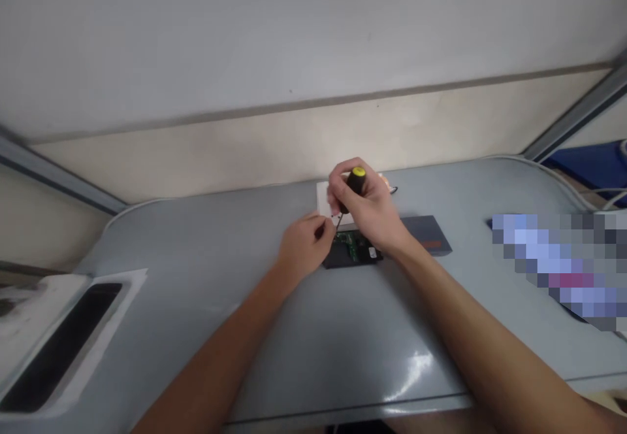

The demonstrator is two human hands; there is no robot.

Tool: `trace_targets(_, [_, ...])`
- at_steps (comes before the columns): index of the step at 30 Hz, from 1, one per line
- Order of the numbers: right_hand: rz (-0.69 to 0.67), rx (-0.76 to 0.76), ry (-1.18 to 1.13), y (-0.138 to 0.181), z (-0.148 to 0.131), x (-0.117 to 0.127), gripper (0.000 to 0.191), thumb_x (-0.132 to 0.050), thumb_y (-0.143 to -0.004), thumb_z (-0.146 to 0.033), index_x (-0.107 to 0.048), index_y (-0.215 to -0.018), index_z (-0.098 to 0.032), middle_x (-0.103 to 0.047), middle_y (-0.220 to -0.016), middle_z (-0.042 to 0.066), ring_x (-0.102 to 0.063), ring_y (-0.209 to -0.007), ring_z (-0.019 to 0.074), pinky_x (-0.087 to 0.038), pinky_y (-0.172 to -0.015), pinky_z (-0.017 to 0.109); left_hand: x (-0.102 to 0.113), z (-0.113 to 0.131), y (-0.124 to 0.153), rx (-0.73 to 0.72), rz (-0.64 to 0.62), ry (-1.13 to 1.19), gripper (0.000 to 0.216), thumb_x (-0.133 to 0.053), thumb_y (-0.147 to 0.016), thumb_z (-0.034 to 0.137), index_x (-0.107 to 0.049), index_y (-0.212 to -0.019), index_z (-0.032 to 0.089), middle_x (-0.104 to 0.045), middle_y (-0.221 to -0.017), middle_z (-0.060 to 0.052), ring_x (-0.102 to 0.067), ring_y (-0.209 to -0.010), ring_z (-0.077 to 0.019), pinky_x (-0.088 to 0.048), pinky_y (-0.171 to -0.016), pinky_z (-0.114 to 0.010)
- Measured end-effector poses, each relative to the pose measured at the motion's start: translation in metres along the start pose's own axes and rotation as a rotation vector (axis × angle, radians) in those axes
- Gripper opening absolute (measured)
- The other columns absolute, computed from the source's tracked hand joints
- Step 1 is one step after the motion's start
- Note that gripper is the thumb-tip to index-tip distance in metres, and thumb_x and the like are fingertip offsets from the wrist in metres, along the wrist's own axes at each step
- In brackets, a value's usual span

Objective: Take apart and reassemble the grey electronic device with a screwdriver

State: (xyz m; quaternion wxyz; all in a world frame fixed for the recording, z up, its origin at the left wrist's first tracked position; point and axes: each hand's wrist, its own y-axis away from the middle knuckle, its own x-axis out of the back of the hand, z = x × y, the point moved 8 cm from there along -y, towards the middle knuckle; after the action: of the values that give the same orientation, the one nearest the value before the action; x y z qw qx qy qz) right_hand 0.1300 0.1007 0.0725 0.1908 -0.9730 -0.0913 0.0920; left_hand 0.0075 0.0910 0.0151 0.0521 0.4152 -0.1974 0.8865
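Right fingers (345,193): wrapped round screwdriver (356,184)
Left fingers (327,242): beside its tip, grip unclear
Opened device (353,251): just beneath both, long axis crosswise

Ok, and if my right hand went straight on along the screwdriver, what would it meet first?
Probably the green circuit board in the black device: the screwdriver in your right hand slants down toward it, close to your left hand. Whether the tip touches is unclear.

On my remote feed I see bare forearms (230,349) tapering to slim wrists (285,277), a bare left hand (305,244) and bare right hand (373,215).
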Motion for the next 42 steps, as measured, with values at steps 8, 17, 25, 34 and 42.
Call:
trace_targets(8, [0.052, -0.148, -0.170, 0.004, 0.012, 0.015, 0.044, -0.055, -0.094, -0.070, -0.061, -0.104, -0.028, -0.057, -0.083, 0.002, -0.062, -0.078, 0.0187, -0.053, -0.071, 0.034, 0.001, 0.001, 0.001, 0.005, 0.007, 0.015, 0.036, -0.051, -0.096, 0.023, -0.051, -0.060, 0.019, -0.050, -0.065, 0.002, -0.049, -0.063, -0.0137, -0.033, -0.062, -0.030])
trace_targets(17, [0.150, -0.130, -0.138, 0.003, 0.014, 0.020, 0.048, -0.057, -0.090, -0.076, -0.049, -0.095, -0.029, -0.038, -0.066, -0.005, -0.043, -0.056, 0.0143, -0.042, -0.055, 0.030, 0.002, 0.002, 0.000, -0.010, 0.027, -0.016, 0.038, -0.050, -0.097, 0.024, -0.053, -0.060, 0.019, -0.052, -0.064, 0.001, -0.050, -0.063, -0.0141, -0.034, -0.062, -0.030])
trace_targets(25, [0.102, -0.132, -0.231, 0.003, 0.017, 0.018, 0.047, -0.073, -0.085, -0.065, -0.046, -0.082, -0.026, -0.052, -0.076, -0.002, -0.055, -0.069, 0.0152, -0.048, -0.065, 0.031, 0.003, 0.003, 0.001, -0.010, 0.031, 0.016, 0.036, -0.050, -0.095, 0.021, -0.052, -0.059, 0.019, -0.052, -0.065, 0.001, -0.051, -0.064, -0.0139, -0.036, -0.063, -0.030])
trace_targets(34, [0.093, -0.132, -0.155, 0.003, 0.009, 0.013, 0.049, -0.047, -0.094, -0.075, -0.057, -0.095, -0.027, -0.049, -0.074, 0.000, -0.054, -0.066, 0.0171, -0.048, -0.062, 0.033, 0.005, 0.002, 0.001, -0.006, 0.058, 0.010, 0.038, -0.052, -0.093, 0.021, -0.051, -0.056, 0.020, -0.049, -0.063, 0.001, -0.050, -0.062, -0.0140, -0.035, -0.061, -0.030])
trace_targets(42, [0.159, -0.137, -0.189, 0.008, 0.009, 0.016, 0.059, -0.079, -0.083, -0.057, -0.028, -0.079, -0.027, -0.037, -0.061, -0.010, -0.041, -0.049, 0.0100, -0.037, -0.050, 0.027, 0.003, 0.000, 0.000, -0.004, 0.064, 0.020, 0.038, -0.054, -0.095, 0.026, -0.049, -0.058, 0.019, -0.048, -0.063, 0.002, -0.048, -0.061, -0.0131, -0.033, -0.060, -0.030])
